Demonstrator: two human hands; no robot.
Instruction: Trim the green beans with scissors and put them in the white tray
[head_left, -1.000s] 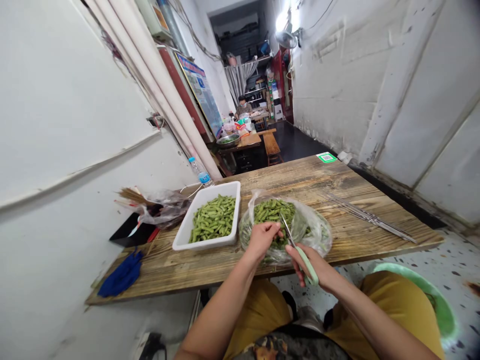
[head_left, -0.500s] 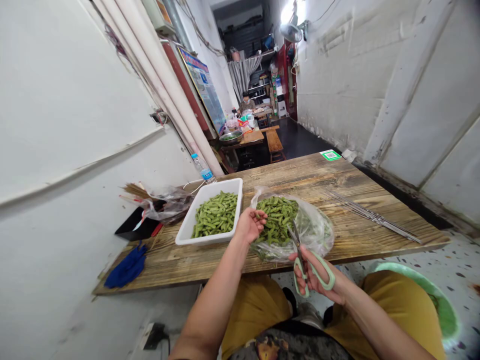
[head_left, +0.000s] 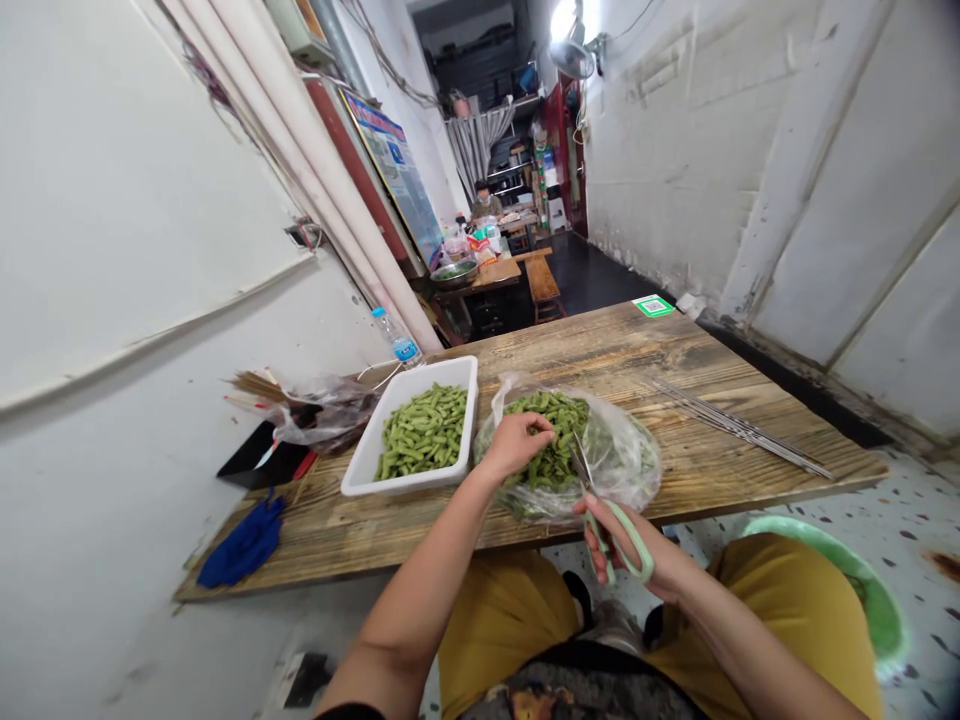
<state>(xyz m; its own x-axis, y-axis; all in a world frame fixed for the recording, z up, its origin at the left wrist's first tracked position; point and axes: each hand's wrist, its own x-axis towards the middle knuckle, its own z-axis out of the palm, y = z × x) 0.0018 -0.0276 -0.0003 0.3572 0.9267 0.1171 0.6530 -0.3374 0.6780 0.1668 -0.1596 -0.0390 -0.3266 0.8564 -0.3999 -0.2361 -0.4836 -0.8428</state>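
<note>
My right hand (head_left: 619, 540) holds a pair of scissors (head_left: 634, 545) with pale green handles, fingers through the loops. Their slightly parted metal blades point up toward a heap of green edamame pods (head_left: 555, 465), which lies on a clear plastic bag (head_left: 626, 465). Over the left part of this heap is my left hand (head_left: 519, 443), its fingers curled and the tips pinched together close to the blades. Whatever is between those fingertips is too small to make out. Left of the bag, a white tray (head_left: 355, 484) contains many more pods.
Metal skewers (head_left: 742, 430) lie on the wooden table (head_left: 705, 370) at right. A blue cloth (head_left: 244, 540), a black box (head_left: 259, 455) and a water bottle (head_left: 401, 340) are at left. A green basin (head_left: 889, 620) stands by my right knee. Another person (head_left: 486, 203) sits far back.
My left hand has turned from palm-up to palm-down and shifted right over the heap, nearer the blades. The scissors stay in my right hand, their handles closer together. The view has shifted slightly.
</note>
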